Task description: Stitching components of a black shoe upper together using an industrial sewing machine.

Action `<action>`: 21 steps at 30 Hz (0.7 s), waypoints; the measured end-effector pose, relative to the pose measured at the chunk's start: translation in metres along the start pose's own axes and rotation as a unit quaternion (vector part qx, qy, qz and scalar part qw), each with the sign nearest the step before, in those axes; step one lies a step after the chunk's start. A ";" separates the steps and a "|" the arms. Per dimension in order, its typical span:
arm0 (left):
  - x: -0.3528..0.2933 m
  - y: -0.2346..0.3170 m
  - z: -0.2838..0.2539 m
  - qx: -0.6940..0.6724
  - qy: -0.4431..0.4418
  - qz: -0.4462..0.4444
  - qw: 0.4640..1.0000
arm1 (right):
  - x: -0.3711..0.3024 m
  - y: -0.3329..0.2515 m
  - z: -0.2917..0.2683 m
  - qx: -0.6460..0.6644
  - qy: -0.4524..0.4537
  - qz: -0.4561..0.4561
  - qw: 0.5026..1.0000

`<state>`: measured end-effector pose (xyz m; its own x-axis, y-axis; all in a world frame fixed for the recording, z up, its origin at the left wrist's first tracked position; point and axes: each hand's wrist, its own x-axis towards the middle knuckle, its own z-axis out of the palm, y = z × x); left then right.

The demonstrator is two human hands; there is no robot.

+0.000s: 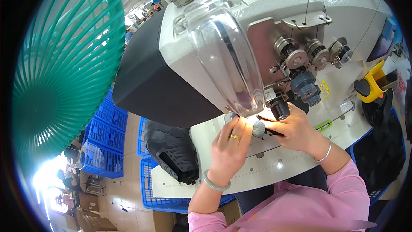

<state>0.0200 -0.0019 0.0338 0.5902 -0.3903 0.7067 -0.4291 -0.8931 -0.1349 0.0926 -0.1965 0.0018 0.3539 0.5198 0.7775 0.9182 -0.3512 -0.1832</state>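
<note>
Beneath the head of a white industrial sewing machine (pixel 214 13), both hands are on a small grey textured piece (pixel 259 128) with black parts beside it. My left hand (pixel 229 148), with a gold ring and a pale bangle, presses its closed fingers at the piece's left side. From the right, my right hand (pixel 296 131) grips the piece's dark edge between thumb and fingers; a thin silver bracelet circles that wrist. The machine's lamp lights the fingertips brightly. The needle area is partly hidden behind the clear guard (pixel 227 56) and the fingers.
A black shoe upper (pixel 171 150) lies at the table's left end. The green fan (pixel 68 56) stands close on the left. Blue crates (pixel 103 159) are stacked beyond it. A small green tool (pixel 322 126) and a yellow holder (pixel 372 83) are on the right.
</note>
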 end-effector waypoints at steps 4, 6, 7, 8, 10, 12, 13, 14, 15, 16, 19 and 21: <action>-0.001 -0.004 0.002 0.007 -0.001 0.011 1.000 | -0.001 0.000 0.001 -0.004 -0.011 0.000 1.000; -0.002 -0.005 0.004 0.007 -0.010 0.016 1.000 | -0.002 0.000 0.001 -0.007 -0.017 -0.015 1.000; -0.003 -0.005 0.004 0.004 -0.003 0.011 1.000 | -0.002 0.000 0.002 -0.009 -0.019 -0.029 0.999; -0.003 -0.005 0.004 0.005 -0.002 0.009 1.000 | -0.003 0.000 0.003 -0.011 -0.020 -0.031 0.999; -0.004 -0.003 0.005 0.004 -0.002 0.004 1.000 | -0.004 -0.003 0.005 -0.015 -0.020 -0.017 1.000; -0.004 -0.002 0.007 0.008 0.016 -0.001 1.000 | -0.004 -0.004 0.006 -0.017 -0.021 -0.018 0.999; -0.004 -0.002 0.007 0.007 0.022 -0.007 1.000 | -0.005 -0.004 0.006 -0.019 -0.020 -0.014 1.000; -0.003 -0.004 0.008 -0.021 0.037 -0.020 0.999 | -0.004 -0.006 0.007 -0.018 -0.024 -0.019 0.999; -0.003 -0.006 0.008 -0.050 0.048 -0.036 0.997 | -0.004 -0.007 0.007 -0.013 -0.030 -0.011 0.999; -0.002 -0.008 0.009 -0.050 0.053 -0.038 0.997 | -0.004 -0.009 0.006 -0.010 -0.026 -0.004 1.000; 0.001 -0.011 0.012 -0.204 0.065 -0.177 0.961 | -0.004 -0.013 0.003 0.026 -0.051 0.040 0.998; 0.001 -0.009 0.012 -0.247 0.046 -0.276 0.928 | -0.002 -0.014 0.001 0.033 -0.052 0.035 0.997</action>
<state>0.0326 0.0031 0.0277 0.7620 0.1365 0.6331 -0.3542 -0.7306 0.5838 0.0794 -0.1924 0.0022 0.4306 0.5754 0.6954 0.8993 -0.3389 -0.2764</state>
